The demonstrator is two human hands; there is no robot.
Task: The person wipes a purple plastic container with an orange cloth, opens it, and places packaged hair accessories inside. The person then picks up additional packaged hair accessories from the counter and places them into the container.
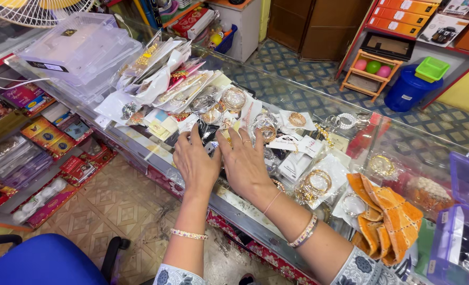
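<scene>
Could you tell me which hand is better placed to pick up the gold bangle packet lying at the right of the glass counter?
Probably the right hand: the gold bangle packet lies just beyond its wrist side, while the left hand would have to cross over it.

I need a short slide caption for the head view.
Both hands rest on packets of bangles spread over a glass counter.

One head-worn camera looks steeply down, close over the glass counter (276,89), facing the shop floor.

Bright, even light — glare on the glass counter (276,100) (edges bowed), focus mostly sharp.
</scene>
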